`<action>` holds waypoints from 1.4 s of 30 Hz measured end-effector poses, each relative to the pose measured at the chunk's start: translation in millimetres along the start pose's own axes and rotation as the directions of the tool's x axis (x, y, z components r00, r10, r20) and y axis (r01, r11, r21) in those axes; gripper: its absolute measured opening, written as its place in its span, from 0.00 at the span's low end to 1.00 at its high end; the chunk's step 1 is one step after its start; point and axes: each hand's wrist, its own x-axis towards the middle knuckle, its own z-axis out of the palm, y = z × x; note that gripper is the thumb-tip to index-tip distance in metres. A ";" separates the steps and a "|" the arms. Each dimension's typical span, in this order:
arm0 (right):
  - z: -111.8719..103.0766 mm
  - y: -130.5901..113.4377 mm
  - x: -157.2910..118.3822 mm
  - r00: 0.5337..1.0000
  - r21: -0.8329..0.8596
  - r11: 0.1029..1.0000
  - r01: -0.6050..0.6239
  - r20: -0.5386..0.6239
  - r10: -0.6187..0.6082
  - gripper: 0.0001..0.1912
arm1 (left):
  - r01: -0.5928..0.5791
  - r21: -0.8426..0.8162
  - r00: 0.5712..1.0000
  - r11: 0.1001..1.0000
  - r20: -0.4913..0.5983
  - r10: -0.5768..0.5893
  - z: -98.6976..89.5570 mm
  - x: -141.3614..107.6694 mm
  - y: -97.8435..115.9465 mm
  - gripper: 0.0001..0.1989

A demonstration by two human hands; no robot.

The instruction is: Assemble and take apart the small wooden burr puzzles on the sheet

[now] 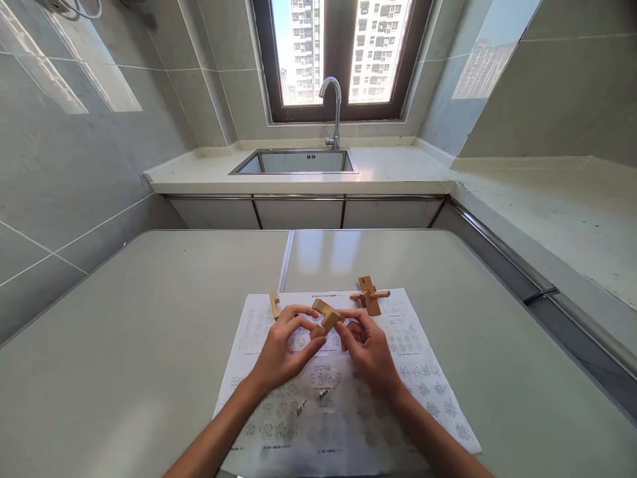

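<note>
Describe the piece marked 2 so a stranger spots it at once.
On the table lies a printed sheet. At its far edge, beyond the right hand, is a rod-crossed brown piece. Unlike the paler held block, it shows a 2.

We see a golden-tan block (pixel 328 317), a red-brown puzzle (pixel 367 295) marked with a black 2, a white sheet (pixel 423 358) patterned in grey drawings, a pale grey-green tabletop (pixel 124 332), and white-lined grey tiles (pixel 84 153).
</note>
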 end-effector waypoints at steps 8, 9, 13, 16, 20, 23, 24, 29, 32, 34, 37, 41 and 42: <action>-2.7 8.4 0.8 0.980 -0.321 0.938 0.130 -0.105 -0.171 0.08 | 0.029 0.194 0.990 0.981 -0.140 -0.001 5.7 -0.9 -5.8 0.10; -3.0 9.6 0.6 0.979 -0.344 0.930 0.127 -0.105 -0.172 0.08 | 0.034 0.253 0.986 0.967 -0.166 0.009 6.1 -1.1 -7.5 0.10; -3.3 14.0 -0.4 0.978 -0.384 0.915 0.121 -0.112 -0.176 0.07 | 0.028 0.430 0.978 0.902 -0.200 0.065 7.3 -2.0 -12.3 0.11; -2.6 15.6 -1.4 0.978 -0.404 0.905 0.133 -0.092 -0.185 0.06 | 0.023 0.472 0.979 0.881 -0.188 0.074 8.4 -2.4 -12.4 0.13; -1.8 16.1 -2.7 0.985 -0.498 0.857 0.133 -0.026 -0.168 0.07 | -0.006 0.486 0.984 0.874 -0.151 0.090 9.6 -2.6 -9.9 0.14; -1.8 16.1 -3.3 0.985 -0.539 0.829 0.150 0.011 -0.171 0.08 | -0.049 0.479 0.988 0.876 -0.104 0.112 9.4 -2.5 -8.7 0.15; -1.8 16.2 -3.4 0.984 -0.533 0.831 0.161 0.020 -0.178 0.08 | -0.059 0.475 0.989 0.878 -0.089 0.115 9.2 -2.4 -8.7 0.15; -0.7 17.5 -3.6 0.974 -0.524 0.825 0.210 0.043 -0.221 0.08 | -0.071 0.461 0.992 0.884 -0.062 0.112 9.0 -2.7 -12.9 0.15; 0.3 18.0 -3.6 0.968 -0.584 0.776 0.240 0.081 -0.238 0.09 | -0.084 0.465 0.992 0.882 -0.040 0.116 9.8 -3.7 -16.1 0.12; 0.4 17.7 -3.8 0.964 -0.610 0.750 0.256 0.103 -0.245 0.09 | -0.085 0.462 0.992 0.883 -0.045 0.119 10.6 -4.1 -16.8 0.11; -0.1 16.1 -4.6 0.959 -0.629 0.726 0.278 0.137 -0.249 0.06 | -0.080 0.447 0.988 0.891 -0.080 0.129 11.5 -4.0 -15.9 0.09; 0.0 14.5 -4.6 0.946 -0.617 0.718 0.323 0.196 -0.257 0.04 | -0.119 0.420 0.987 0.900 -0.048 0.154 11.9 -3.0 -14.5 0.26; 0.4 14.5 -4.3 0.942 -0.611 0.717 0.336 0.212 -0.260 0.06 | -0.129 0.412 0.988 0.902 -0.028 0.154 12.1 -2.9 -14.7 0.29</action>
